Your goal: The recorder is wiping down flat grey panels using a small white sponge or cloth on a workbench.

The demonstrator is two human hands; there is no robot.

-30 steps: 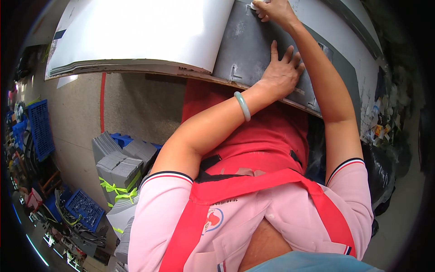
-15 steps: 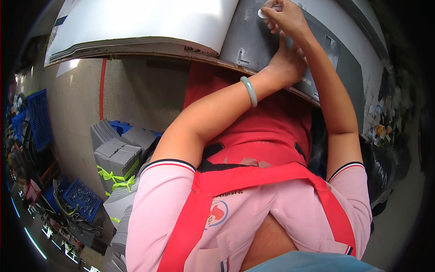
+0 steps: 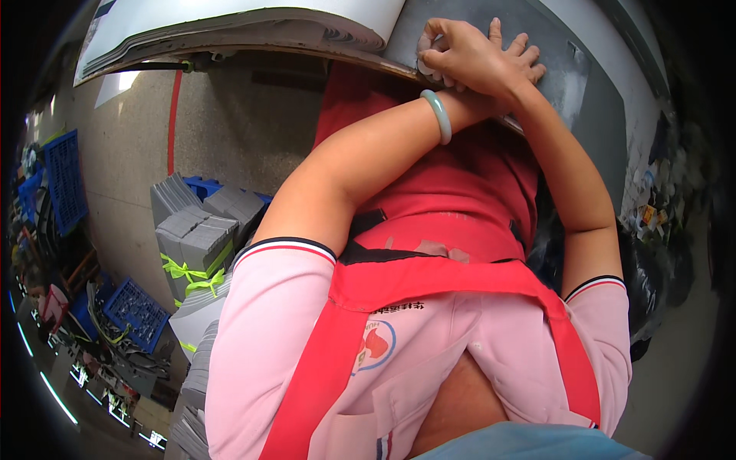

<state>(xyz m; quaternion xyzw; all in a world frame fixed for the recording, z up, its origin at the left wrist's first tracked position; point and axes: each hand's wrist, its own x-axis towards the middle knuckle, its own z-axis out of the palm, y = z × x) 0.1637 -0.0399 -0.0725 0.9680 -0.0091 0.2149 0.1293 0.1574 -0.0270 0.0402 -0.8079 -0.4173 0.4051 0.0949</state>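
My right hand is closed in a pinch on a small white round piece, partly hidden by the fingers. It hovers over or rests on the near edge of a dark grey sheet; which, I cannot tell. Crossing beneath my right wrist, my left hand lies with fingers spread on the grey sheet, most of its back covered. A pale green bangle circles my left wrist. Whitish smudges mark the sheet beside my left fingers.
Left of the sheet, a thick stack of large white-topped sheets curls up. Below stand grey blocks tied with yellow-green ribbon. Blue crates are at far left, dark plastic bags at right. My red apron touches the table edge.
My right hand has come nearer with the white piece, down to the sheet's near edge and across my left wrist. My left hand has moved slightly farther up and right, its fingers still spread.
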